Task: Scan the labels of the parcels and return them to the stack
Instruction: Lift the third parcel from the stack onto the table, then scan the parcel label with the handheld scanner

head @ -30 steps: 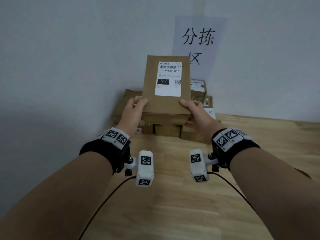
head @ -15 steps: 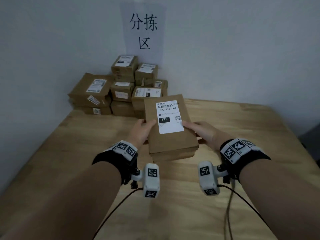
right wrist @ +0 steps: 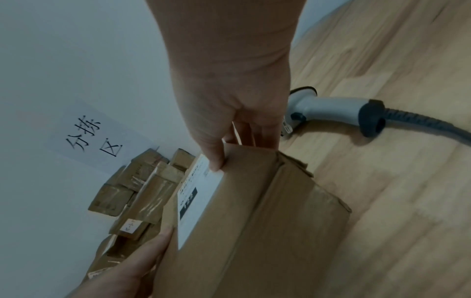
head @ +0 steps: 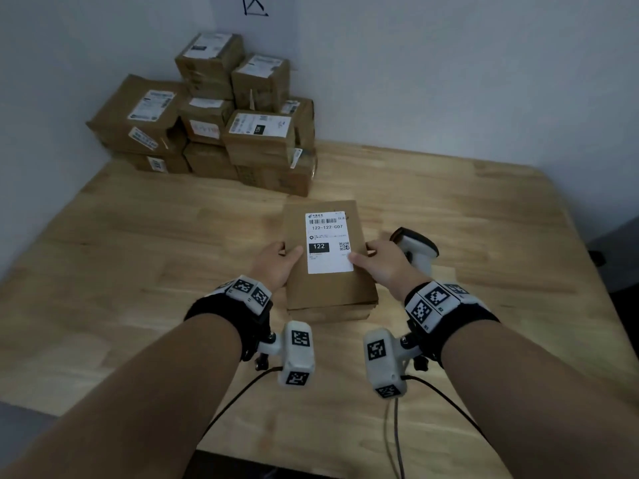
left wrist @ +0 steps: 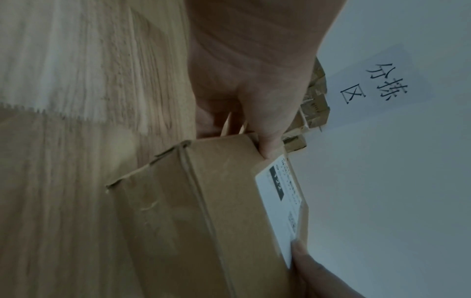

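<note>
Currently | parcel [head: 328, 257] label-up, low over table [head: 138, 271], near stack [head: 214, 115] | left hand [head: 276, 264], right hand [head: 383, 262] grip its sides | step: presenting label | next: free right hand for scanner [head: 418, 248]

parcel [head: 325, 288]: brown | label [head: 328, 242]: white, black print | scanner [head: 420, 248]: grey-white, black trim

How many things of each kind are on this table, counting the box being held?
Held parcel: 1
Stacked parcels: 9 visible, and more may be hidden behind
Barcode scanner: 1
Total: 11 visible
</note>
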### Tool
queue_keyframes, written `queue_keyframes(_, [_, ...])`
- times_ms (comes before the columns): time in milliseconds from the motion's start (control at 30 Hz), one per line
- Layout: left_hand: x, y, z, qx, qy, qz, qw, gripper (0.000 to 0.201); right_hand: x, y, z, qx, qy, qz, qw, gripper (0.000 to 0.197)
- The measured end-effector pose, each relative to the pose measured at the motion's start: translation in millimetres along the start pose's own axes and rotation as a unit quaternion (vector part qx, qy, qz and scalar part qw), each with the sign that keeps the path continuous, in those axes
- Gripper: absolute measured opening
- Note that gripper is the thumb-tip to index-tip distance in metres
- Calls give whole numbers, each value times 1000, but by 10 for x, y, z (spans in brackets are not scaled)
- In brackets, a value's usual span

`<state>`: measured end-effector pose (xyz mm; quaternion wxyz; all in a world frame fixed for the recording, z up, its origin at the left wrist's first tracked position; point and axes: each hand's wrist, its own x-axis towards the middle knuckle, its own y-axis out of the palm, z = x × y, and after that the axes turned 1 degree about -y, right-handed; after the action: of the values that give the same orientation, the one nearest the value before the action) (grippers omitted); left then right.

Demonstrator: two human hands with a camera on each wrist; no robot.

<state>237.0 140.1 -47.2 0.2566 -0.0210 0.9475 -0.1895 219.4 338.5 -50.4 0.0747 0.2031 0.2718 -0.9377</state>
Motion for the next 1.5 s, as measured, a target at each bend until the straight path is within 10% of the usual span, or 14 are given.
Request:
queue_keyframes(267, [146, 110, 215, 18, -21, -24, 999, 51, 124, 124, -261, 20, -10, -20, 1000, 35])
queue_keyframes(500, [148, 138, 249, -18, -55, -52, 997, 58, 187, -262, -627, -112, 89, -258, 955, 25])
queue_keyframes(600, [154, 137, 281, -31, -69, -46, 996, 58, 278, -264, -818, -68, 227, -221, 946, 59])
queue_keyframes(733, [181, 118, 300, -53, -80, -30, 995, 57, 386, -189, -976, -65, 258, -208, 941, 39])
queue_keyframes(1200, [48, -71, 60, -21, -79, 65, 995, 32, -240, -512, 115, 133, 67, -131, 980, 20])
queue_keyframes(1500, [7, -248, 95, 10, -19, 109, 994, 9, -572, -309, 755, 54, 26, -41, 997, 3])
